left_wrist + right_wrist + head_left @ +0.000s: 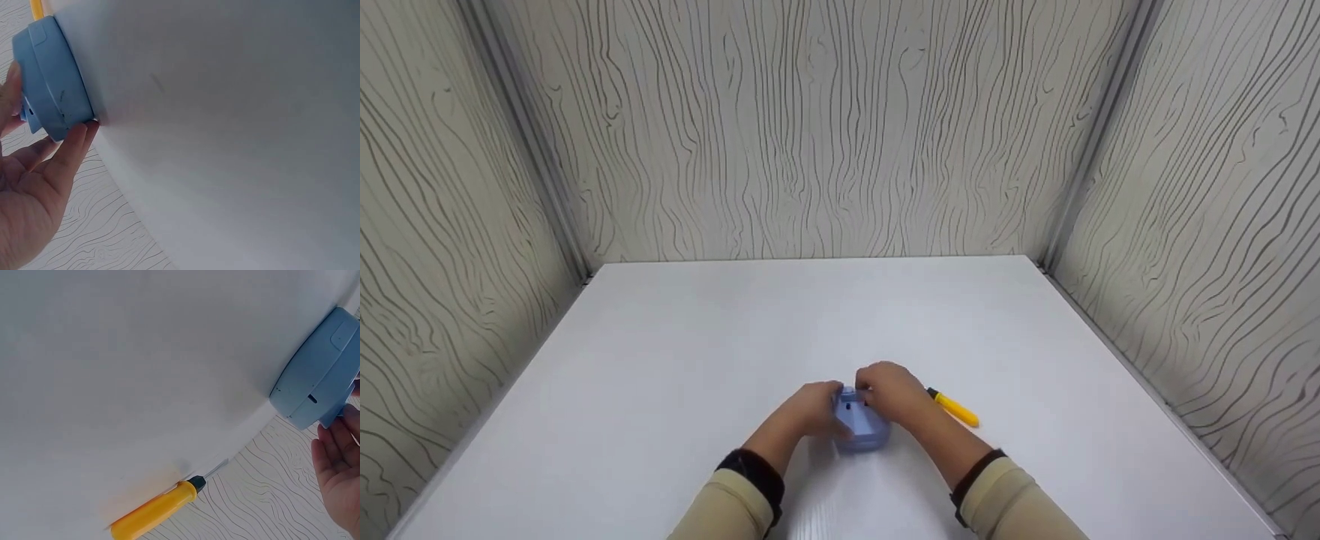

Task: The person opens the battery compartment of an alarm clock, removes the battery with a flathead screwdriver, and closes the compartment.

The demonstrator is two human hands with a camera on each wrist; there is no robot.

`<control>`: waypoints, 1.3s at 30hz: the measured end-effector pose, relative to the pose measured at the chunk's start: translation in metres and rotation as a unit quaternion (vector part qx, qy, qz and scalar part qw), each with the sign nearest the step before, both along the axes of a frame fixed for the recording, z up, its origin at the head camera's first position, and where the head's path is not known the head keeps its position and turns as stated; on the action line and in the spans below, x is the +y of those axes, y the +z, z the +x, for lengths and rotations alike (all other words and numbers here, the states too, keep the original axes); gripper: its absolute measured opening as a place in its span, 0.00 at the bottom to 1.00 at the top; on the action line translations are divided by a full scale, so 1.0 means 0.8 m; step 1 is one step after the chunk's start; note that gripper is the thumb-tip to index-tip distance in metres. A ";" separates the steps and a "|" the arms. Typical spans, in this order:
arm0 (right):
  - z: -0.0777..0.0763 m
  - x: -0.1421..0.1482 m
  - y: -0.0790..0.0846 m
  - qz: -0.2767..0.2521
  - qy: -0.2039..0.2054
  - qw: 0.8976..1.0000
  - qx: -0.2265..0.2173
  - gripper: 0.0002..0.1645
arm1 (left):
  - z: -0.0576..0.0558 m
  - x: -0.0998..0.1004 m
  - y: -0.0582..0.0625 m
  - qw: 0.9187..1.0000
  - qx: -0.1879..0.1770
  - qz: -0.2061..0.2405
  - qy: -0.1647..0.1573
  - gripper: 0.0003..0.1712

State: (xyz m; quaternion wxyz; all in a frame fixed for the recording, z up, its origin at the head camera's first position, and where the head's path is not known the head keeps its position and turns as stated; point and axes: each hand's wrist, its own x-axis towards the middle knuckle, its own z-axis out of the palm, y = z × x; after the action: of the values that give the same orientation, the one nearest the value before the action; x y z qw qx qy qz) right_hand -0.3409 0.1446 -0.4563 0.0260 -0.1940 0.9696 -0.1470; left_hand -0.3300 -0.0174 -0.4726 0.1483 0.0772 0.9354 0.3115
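Observation:
A rounded light-blue plastic device with a seam around its side lies on the white table between both hands. My left hand holds its left side, with fingertips low against the casing and the thumb higher up. At the far right of the device, my right hand has curled fingers. Seen from the right wrist, its thumb and fingertips pinch a raised part on top of the casing. A small dark slot shows in the side there. What lies under the device is hidden.
A screwdriver with a yellow handle and black collar lies on the table just right of the right hand. Its metal shaft shows in the right wrist view. Wood-grain panels enclose the table at the back and sides.

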 end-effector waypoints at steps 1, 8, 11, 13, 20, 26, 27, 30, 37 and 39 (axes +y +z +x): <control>0.000 0.000 0.000 0.001 -0.001 1.000 0.004 0.06 | 0.000 0.000 0.000 1.000 -0.001 0.000 0.000 0.47; 0.000 -0.001 -0.002 0.004 -0.001 0.999 0.037 0.04 | 0.002 -0.002 0.003 1.000 0.010 0.001 -0.016 0.49; -0.001 -0.001 -0.003 0.008 0.001 0.999 0.043 0.04 | 0.003 -0.003 0.003 1.000 0.012 0.001 -0.020 0.50; -0.002 -0.001 -0.004 0.012 0.002 0.999 0.042 0.04 | 0.002 -0.003 0.004 1.000 0.012 0.001 -0.020 0.50; -0.002 -0.001 -0.002 0.003 -0.006 0.999 0.039 0.04 | 0.002 -0.002 0.003 1.000 0.010 -0.007 -0.021 0.49; -0.003 0.001 0.000 -0.020 -0.026 0.999 0.037 0.04 | 0.002 -0.002 0.005 1.000 0.012 -0.008 -0.021 0.48; -0.003 0.002 0.000 -0.023 -0.029 0.999 0.036 0.03 | 0.002 -0.002 0.005 1.000 0.012 -0.009 -0.020 0.48; -0.004 0.005 0.000 -0.026 -0.036 0.998 0.045 0.03 | 0.002 -0.002 0.006 1.000 0.009 -0.008 -0.018 0.49; -0.005 0.019 -0.003 -0.049 -0.032 0.993 0.098 0.05 | 0.002 -0.001 0.004 1.000 0.013 -0.008 -0.015 0.49; -0.005 0.024 -0.004 -0.053 -0.031 0.992 0.108 0.05 | 0.003 0.000 0.003 1.000 0.013 -0.011 -0.014 0.49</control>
State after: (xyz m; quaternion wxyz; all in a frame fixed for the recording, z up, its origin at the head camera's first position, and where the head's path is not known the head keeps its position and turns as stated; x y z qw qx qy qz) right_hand -0.3449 0.1638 -0.4592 -0.0937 -0.1796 0.9632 -0.1768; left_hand -0.3280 -0.0177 -0.4704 0.1415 0.0924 0.9394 0.2984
